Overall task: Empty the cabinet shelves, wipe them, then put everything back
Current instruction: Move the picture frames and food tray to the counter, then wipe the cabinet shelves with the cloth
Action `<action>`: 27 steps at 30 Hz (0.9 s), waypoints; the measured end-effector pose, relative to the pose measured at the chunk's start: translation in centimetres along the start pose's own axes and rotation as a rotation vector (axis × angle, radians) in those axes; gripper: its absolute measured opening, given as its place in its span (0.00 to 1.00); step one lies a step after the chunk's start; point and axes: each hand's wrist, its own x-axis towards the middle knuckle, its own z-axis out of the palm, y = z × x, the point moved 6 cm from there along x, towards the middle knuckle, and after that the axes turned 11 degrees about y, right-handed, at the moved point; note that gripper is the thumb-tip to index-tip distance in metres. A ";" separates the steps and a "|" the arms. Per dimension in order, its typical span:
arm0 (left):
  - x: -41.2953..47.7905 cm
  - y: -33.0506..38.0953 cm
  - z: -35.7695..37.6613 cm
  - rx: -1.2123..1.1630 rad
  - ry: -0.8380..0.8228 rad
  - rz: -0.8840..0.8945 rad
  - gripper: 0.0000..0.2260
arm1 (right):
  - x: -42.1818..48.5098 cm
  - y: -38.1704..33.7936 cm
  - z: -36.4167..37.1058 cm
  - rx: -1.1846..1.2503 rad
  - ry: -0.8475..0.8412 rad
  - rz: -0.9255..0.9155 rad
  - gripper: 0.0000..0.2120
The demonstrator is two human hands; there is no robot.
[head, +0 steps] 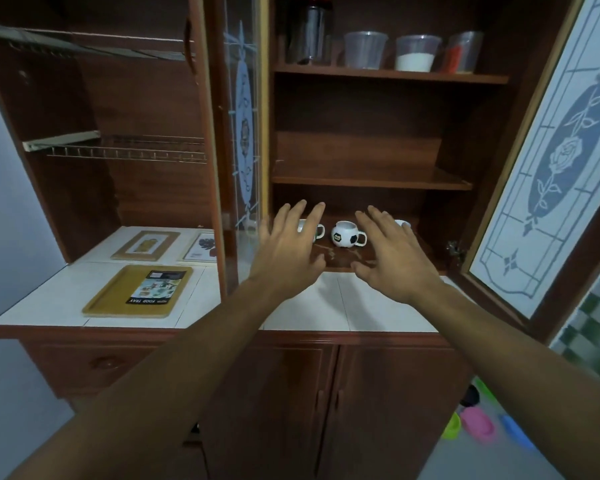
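Note:
A brown wooden cabinet stands open before me. On its bottom shelf [340,263] sit three mugs: a football-patterned mug [346,233] in the middle, a white mug [313,230] partly behind my left hand, and a white mug [403,224] mostly hidden by my right hand. My left hand [288,247] and my right hand [394,258] hover over the shelf's front edge with fingers spread, holding nothing. The middle shelf [371,181] is bare. The top shelf [388,74] carries a dark jar [310,32] and three clear plastic cups [416,51].
Glass doors [565,147] with etched flowers stand open left and right. On the white counter [326,306] to the left lie a yellow food tray [139,291] and two framed pictures [146,245]. Wire racks fill the left compartment. Colourful items lie on the floor at the right.

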 end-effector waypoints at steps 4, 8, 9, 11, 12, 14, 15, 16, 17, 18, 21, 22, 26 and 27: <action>1.5 0.4 2.8 0.003 0.008 0.013 0.36 | 0.9 2.3 1.2 -0.022 -0.009 0.038 0.40; 2.9 1.5 6.2 -0.008 -0.041 -0.003 0.35 | 1.9 5.4 2.8 -0.021 -0.028 0.077 0.39; 3.1 1.7 7.1 -0.010 -0.051 -0.010 0.35 | 2.1 6.1 3.2 -0.017 -0.033 0.082 0.39; 3.8 2.3 8.9 -0.014 -0.060 -0.021 0.35 | 2.6 7.8 4.2 -0.015 -0.033 0.075 0.39; 4.1 2.8 9.8 -0.018 -0.070 -0.031 0.35 | 2.8 8.7 4.7 -0.016 -0.037 0.071 0.39; 4.7 3.8 11.4 -0.028 -0.087 -0.059 0.34 | 3.2 10.7 5.7 -0.017 -0.054 0.072 0.40; 4.9 4.4 12.3 -0.036 -0.094 -0.075 0.34 | 3.4 11.7 6.2 -0.015 -0.061 0.075 0.40; 5.1 5.0 13.1 -0.046 -0.100 -0.088 0.34 | 3.6 12.7 6.5 -0.006 -0.064 0.077 0.40; 5.2 5.5 13.9 -0.054 -0.101 -0.096 0.34 | 3.8 13.6 6.8 0.006 -0.065 0.072 0.39; 5.3 6.1 14.9 -0.061 -0.095 -0.102 0.34 | 3.9 14.5 7.1 0.018 -0.071 0.065 0.38; 5.6 7.8 17.3 -0.078 -0.083 -0.132 0.34 | 3.9 17.1 8.2 0.044 -0.110 0.068 0.38; 5.6 8.4 18.1 -0.086 -0.087 -0.141 0.34 | 3.9 17.9 8.5 0.053 -0.115 0.072 0.38; 5.5 9.9 21.2 -0.098 -0.119 -0.148 0.36 | 3.6 20.3 9.6 0.101 -0.127 0.098 0.38; 5.4 10.1 22.0 -0.103 -0.124 -0.146 0.36 | 3.5 20.8 9.9 0.111 -0.126 0.106 0.38</action>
